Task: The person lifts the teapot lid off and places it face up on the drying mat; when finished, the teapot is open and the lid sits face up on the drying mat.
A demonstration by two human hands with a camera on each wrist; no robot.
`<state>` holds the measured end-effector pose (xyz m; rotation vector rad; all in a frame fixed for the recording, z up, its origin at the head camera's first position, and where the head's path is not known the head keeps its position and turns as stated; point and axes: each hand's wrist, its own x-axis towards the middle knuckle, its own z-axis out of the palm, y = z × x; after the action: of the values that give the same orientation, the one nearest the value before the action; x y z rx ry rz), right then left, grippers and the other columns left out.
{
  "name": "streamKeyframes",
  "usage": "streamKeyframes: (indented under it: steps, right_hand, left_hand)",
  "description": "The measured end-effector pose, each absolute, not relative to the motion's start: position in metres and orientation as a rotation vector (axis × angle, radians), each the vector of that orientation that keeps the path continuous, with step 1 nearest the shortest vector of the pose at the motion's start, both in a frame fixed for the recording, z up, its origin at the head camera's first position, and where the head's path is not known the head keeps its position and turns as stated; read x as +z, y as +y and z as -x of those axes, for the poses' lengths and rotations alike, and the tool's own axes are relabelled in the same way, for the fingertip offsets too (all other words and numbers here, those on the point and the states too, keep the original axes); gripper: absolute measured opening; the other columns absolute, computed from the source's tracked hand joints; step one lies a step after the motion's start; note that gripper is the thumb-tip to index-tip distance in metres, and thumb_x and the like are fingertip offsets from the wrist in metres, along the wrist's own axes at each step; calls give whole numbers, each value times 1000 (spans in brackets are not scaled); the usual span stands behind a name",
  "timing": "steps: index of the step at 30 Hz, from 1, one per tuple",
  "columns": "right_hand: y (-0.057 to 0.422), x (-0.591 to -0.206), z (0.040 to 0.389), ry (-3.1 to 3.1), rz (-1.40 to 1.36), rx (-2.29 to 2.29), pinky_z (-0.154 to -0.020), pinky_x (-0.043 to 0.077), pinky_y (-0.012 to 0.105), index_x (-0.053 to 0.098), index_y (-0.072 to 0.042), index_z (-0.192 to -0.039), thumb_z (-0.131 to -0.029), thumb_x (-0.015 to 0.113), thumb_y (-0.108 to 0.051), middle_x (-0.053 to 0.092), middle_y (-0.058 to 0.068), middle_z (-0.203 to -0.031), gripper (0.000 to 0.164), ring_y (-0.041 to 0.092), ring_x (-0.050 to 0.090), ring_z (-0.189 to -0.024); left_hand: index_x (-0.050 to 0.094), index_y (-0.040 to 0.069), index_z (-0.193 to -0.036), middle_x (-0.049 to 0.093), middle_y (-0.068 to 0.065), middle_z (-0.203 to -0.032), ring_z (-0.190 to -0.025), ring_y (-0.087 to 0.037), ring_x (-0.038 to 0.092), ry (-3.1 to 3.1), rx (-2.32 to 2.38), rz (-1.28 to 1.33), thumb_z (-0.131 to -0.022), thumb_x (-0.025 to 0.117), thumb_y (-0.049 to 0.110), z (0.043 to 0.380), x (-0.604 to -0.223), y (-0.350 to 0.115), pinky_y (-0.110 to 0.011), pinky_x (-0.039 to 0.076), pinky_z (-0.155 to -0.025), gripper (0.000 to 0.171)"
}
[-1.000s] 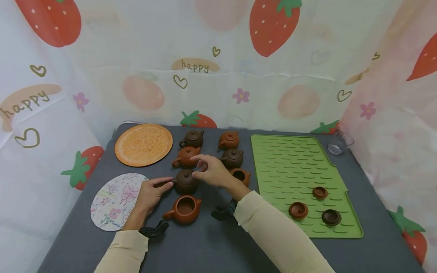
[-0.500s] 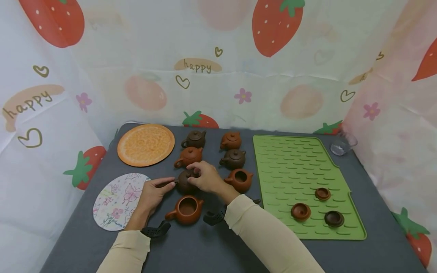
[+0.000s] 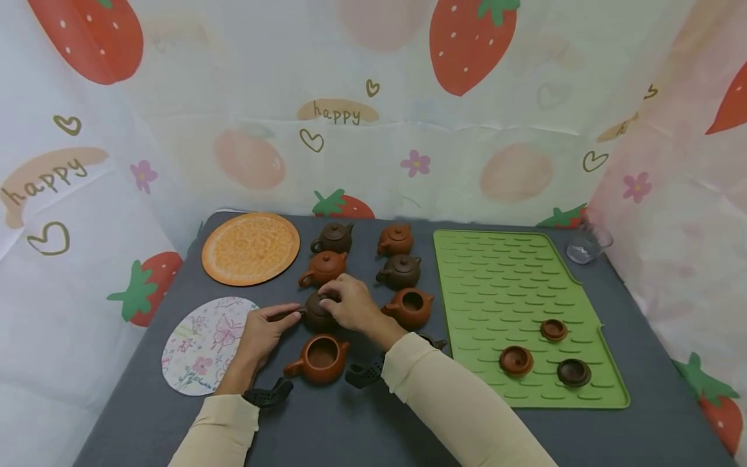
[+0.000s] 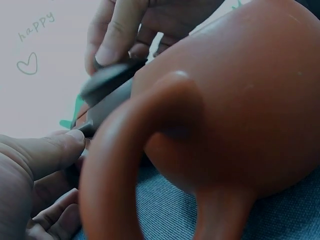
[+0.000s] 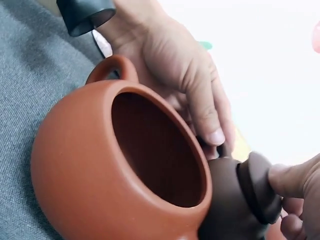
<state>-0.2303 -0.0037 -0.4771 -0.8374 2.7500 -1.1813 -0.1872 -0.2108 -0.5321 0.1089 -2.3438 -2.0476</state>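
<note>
Here, three loose lids [image 3: 516,361], left hand [image 3: 257,336] pinching one teapot [image 3: 318,319], right hand [image 3: 356,308] its lid [image 5: 261,182]

Discs [image 3: 251,249] left, teapots [image 3: 318,318] centre, mat [image 3: 496,292] right; lids [image 3: 574,372] on mat, jug [image 3: 580,250] beside.

Dark brown on the teapot [image 5: 222,200] and its lid [image 5: 262,185], plain rust-orange on the nearest pot [image 3: 323,360]! Bright green mat [image 3: 496,308], rows of curved dashes; white placemat [image 3: 179,360], pink butterfly [image 3: 226,332] and flowers [image 3: 201,365]; cream sleeves [image 3: 467,402]; slate-grey tablecloth [image 3: 327,428]; white curtain [image 3: 245,78], red strawberries [image 3: 474,52]; that small jug [image 3: 582,250] seemingly colourless, hard to be sure.
</note>
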Motion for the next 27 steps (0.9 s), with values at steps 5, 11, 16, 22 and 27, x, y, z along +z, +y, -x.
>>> streamKeyframes:
  steps: [5,11,16,22,27]
  right_hand:
    - [0,-471,229,2696,748,-1311,-63,46,26,69,-11,-107,-95,65,-18,60,-4,-88,15,9,55,-72]
    - [5,-471,230,2562,642,-1506,-58,48,29,69,-11,-100,-97,62,-20,63,-3,-79,12,12,58,-66]
    - [8,-475,231,2272,465,-1764,-65,55,38,68,-4,-96,-96,63,-15,64,8,-77,13,19,63,-67]
    - [11,-475,231,1851,252,-2036,-69,56,38,66,6,-93,-94,62,-4,63,17,-84,10,24,64,-71]
    - [14,-477,230,1613,168,-2128,-67,55,37,56,5,-110,-94,55,1,59,17,-82,17,24,63,-68]
  left_hand:
    - [70,-4,-114,70,-15,-104,-94,-11,63,-2355,-2043,-107,-88,73,11,186,-531,-210,-21,49,-76,30]
    - [65,-10,-117,68,-20,-107,-93,-8,62,-2365,-2075,-109,-90,69,4,187,-529,-211,-20,48,-76,31]
    - [67,-6,-117,68,-18,-108,-96,-8,61,-2367,-2061,-113,-90,70,6,187,-530,-211,-19,47,-78,30]
    - [69,-3,-116,68,-15,-110,-98,-9,61,-2367,-2049,-149,-88,72,10,185,-530,-209,-20,48,-78,31]
    - [69,-3,-116,67,-16,-111,-99,-9,60,-2370,-2043,-152,-88,72,10,185,-531,-210,-19,47,-78,31]
